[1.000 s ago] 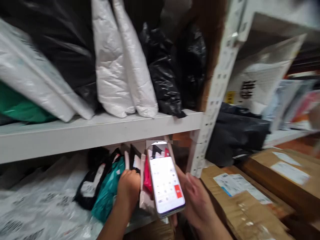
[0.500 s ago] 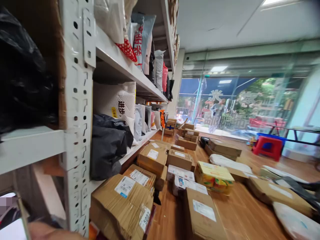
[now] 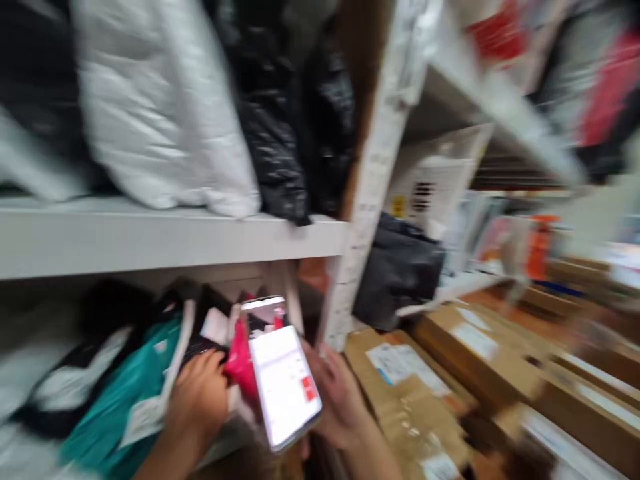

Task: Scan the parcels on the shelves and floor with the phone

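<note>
My right hand [image 3: 337,393] is closed around the edge of a smartphone [image 3: 285,387], whose bright screen faces me and shows red buttons low on the right. Left of the phone, my left hand [image 3: 200,390] has bent fingers among the parcels on the lower shelf. Its fingertips reach a dark parcel and a bright pink bag [image 3: 243,363]; what they grip is hidden. A teal bag [image 3: 135,387] with a white label lies just left of that hand. Motion blurs the picture.
Above the hands runs a white shelf edge [image 3: 165,240], carrying a white bag [image 3: 165,100] and black bags [image 3: 280,127]. A perforated upright post [image 3: 367,180] stands right of the phone. Cardboard boxes [image 3: 415,400] crowd the floor at right, beside a dark grey bag [image 3: 400,273].
The view has swung left toward the lower shelf. The phone, earlier cut off at the lower left edge, is now near the middle. Both hands are now visible at the parcels.
</note>
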A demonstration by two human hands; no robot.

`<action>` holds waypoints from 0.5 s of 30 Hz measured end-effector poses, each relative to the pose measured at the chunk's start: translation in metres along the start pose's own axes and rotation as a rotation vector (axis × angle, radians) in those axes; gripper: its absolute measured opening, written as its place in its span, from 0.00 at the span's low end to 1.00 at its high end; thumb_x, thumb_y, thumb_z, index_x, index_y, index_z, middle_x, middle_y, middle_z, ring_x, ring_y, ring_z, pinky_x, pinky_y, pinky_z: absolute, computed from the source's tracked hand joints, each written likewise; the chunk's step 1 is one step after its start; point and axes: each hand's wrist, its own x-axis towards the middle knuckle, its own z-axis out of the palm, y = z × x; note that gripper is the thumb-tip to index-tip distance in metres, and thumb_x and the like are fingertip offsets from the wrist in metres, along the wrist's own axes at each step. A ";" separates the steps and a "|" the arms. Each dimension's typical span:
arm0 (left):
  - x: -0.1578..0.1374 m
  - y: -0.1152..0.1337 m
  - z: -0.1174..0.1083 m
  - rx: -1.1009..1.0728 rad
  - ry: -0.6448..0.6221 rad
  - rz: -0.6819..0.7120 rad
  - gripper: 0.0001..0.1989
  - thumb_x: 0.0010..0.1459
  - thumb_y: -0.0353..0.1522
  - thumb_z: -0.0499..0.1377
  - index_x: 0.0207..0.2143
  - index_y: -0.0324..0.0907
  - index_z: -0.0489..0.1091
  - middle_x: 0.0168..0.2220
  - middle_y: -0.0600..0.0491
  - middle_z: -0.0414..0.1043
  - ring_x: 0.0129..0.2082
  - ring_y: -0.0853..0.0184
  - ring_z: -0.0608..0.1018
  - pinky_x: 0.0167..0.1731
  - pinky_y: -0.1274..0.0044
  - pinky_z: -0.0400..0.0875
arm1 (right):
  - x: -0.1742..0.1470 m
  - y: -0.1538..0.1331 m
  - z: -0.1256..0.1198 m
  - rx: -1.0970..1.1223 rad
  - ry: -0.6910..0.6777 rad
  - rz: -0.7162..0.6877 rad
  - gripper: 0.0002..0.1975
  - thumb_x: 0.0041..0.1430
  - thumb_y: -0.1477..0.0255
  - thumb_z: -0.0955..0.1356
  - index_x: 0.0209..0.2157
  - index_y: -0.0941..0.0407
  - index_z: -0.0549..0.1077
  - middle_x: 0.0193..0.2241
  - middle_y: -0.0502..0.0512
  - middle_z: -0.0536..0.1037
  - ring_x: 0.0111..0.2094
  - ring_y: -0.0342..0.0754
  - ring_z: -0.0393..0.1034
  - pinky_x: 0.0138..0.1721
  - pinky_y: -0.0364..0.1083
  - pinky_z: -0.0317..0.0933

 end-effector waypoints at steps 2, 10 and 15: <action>-0.007 -0.010 0.000 0.059 -0.013 -0.051 0.15 0.56 0.27 0.50 0.34 0.41 0.77 0.46 0.46 0.75 0.50 0.58 0.72 0.55 0.65 0.63 | 0.002 -0.005 -0.012 0.015 -0.042 0.113 0.30 0.53 0.50 0.66 0.53 0.53 0.68 0.34 0.56 0.82 0.24 0.52 0.76 0.13 0.43 0.65; -0.004 0.003 -0.014 0.071 -0.206 -0.095 0.15 0.59 0.28 0.50 0.40 0.38 0.76 0.53 0.44 0.70 0.57 0.56 0.67 0.60 0.64 0.57 | 0.004 0.013 -0.016 -0.207 -0.052 0.011 0.51 0.37 0.78 0.77 0.62 0.50 0.53 0.34 0.52 0.80 0.19 0.41 0.70 0.13 0.37 0.66; -0.004 0.005 -0.015 0.083 -0.205 -0.124 0.18 0.62 0.28 0.46 0.39 0.39 0.76 0.52 0.44 0.70 0.56 0.56 0.68 0.59 0.63 0.57 | 0.006 0.014 -0.015 -0.256 -0.056 0.005 0.56 0.36 0.76 0.78 0.63 0.50 0.47 0.36 0.54 0.80 0.21 0.42 0.70 0.13 0.36 0.65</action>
